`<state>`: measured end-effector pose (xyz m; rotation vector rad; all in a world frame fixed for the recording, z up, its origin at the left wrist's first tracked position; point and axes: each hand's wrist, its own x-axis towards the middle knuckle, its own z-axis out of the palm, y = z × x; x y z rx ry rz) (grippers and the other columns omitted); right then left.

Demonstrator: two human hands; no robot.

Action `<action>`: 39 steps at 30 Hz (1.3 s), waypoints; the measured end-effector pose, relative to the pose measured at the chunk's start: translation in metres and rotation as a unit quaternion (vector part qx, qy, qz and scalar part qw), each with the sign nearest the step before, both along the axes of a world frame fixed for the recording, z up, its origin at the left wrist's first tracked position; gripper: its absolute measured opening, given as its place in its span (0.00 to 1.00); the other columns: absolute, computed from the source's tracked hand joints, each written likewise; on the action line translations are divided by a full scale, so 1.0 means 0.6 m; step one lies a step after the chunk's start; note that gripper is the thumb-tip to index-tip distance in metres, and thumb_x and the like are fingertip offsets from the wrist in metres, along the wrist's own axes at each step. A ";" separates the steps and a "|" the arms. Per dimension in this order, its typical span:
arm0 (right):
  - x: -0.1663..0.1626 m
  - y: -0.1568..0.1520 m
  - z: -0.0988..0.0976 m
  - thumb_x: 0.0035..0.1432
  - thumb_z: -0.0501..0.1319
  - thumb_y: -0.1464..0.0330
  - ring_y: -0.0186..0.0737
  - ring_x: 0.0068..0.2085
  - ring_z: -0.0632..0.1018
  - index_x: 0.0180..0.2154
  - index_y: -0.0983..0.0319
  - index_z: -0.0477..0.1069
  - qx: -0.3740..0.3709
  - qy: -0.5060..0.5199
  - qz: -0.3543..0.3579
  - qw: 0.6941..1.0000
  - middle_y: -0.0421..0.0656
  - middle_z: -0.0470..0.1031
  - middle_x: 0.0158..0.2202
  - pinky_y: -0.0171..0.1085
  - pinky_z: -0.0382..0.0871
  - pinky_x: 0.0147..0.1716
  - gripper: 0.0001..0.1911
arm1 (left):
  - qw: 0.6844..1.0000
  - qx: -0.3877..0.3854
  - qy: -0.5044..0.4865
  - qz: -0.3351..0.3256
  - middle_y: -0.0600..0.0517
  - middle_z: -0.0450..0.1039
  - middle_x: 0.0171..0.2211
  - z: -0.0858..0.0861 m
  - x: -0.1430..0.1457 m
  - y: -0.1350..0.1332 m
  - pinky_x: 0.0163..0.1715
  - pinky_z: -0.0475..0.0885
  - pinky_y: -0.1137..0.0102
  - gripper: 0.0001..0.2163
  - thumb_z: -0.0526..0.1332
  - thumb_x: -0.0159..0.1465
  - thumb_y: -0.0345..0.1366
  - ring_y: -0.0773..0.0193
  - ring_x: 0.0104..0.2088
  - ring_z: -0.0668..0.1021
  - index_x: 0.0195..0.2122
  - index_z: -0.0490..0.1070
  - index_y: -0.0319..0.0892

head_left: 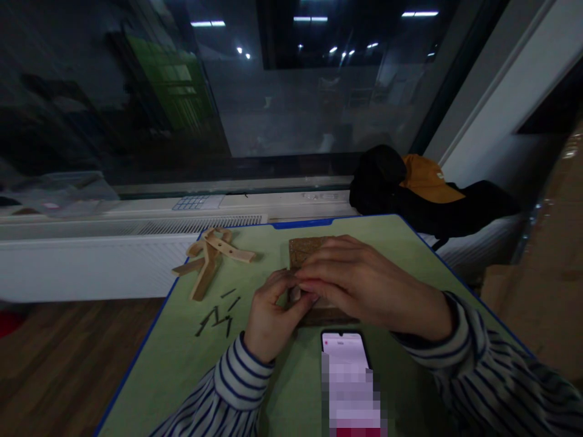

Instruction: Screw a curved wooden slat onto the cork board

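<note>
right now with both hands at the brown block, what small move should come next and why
Perhaps lift the right hand slightly: it covers much of the brown block and meets the left hand there, so whatever sits between them is mostly hidden.

Gap between wooden pieces (pixel 207 267) and block (pixel 302 249), phone (pixel 350 376) obstructing nearside

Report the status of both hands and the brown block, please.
Left hand and right hand: together over brown block, grip unclear. Brown block: on green table, partly hidden by hands. Phone: lying close, near side.
</note>
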<state>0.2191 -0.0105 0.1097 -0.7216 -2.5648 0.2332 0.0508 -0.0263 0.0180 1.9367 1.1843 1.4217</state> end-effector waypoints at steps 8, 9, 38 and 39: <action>0.003 -0.006 0.006 0.61 0.54 0.73 0.38 0.47 0.70 0.46 0.63 0.70 0.011 -0.006 0.018 1.000 0.42 0.74 0.45 0.39 0.59 0.49 0.12 | 1.000 0.006 0.005 -0.016 0.50 0.75 0.30 -0.004 -0.003 0.003 0.38 0.69 0.68 0.02 0.64 0.55 0.31 0.62 0.34 0.76 0.30 0.72 0.39; 0.003 -0.006 0.006 0.60 0.54 0.74 0.38 0.46 0.70 0.45 0.63 0.70 0.012 -0.013 0.019 1.000 0.41 0.75 0.44 0.39 0.60 0.49 0.12 | 1.000 0.006 0.009 -0.018 0.50 0.75 0.29 -0.004 -0.003 0.002 0.38 0.69 0.68 0.02 0.64 0.55 0.31 0.62 0.34 0.76 0.30 0.72 0.39; 0.004 -0.002 0.002 0.61 0.54 0.73 0.37 0.47 0.69 0.46 0.62 0.69 -0.006 0.005 0.029 1.000 0.40 0.74 0.45 0.39 0.59 0.50 0.12 | 0.999 0.032 -0.005 -0.024 0.48 0.75 0.30 -0.001 -0.005 0.004 0.39 0.69 0.66 0.03 0.65 0.54 0.30 0.61 0.36 0.75 0.29 0.73 0.37; 0.004 -0.001 0.002 0.61 0.54 0.74 0.37 0.46 0.69 0.46 0.62 0.70 -0.010 0.002 0.031 0.999 0.40 0.74 0.45 0.39 0.60 0.49 0.12 | 0.999 0.033 -0.003 -0.027 0.48 0.75 0.31 -0.001 -0.005 0.004 0.40 0.68 0.66 0.03 0.65 0.54 0.30 0.61 0.36 0.75 0.29 0.73 0.37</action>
